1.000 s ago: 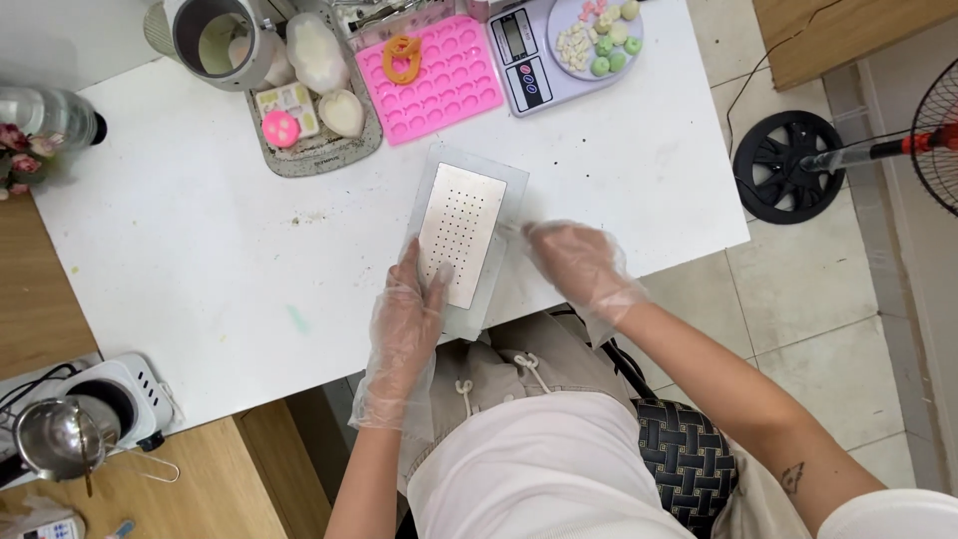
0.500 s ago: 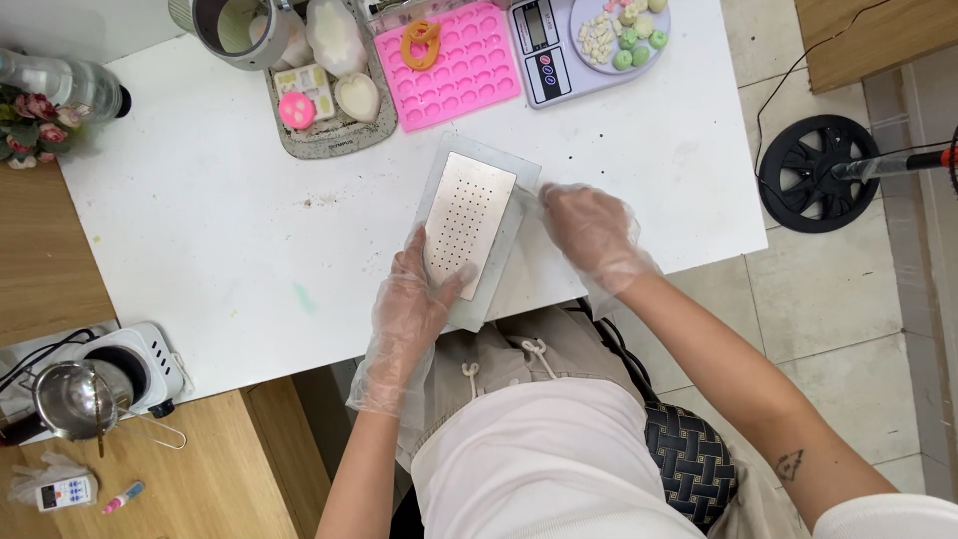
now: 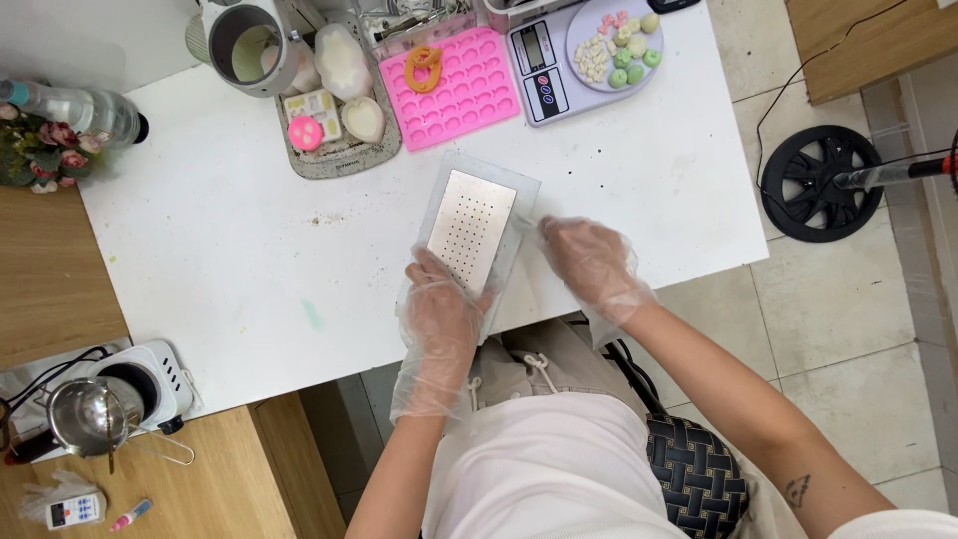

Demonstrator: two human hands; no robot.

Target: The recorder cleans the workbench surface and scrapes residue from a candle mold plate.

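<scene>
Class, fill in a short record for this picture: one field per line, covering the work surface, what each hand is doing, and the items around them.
Surface: white table
Left hand: gloved, resting on the near end of the perforated metal plate
Right hand: gloved, fingers at the plate's right edge, grip not clear
Plate: lies flat in a clear wrapper
Behind plate: pink silicone mould, kitchen scale carrying a dish of small pale and green pieces
Far left: grey tray of moulded shapes
Lower left: hotplate and small metal pot
</scene>
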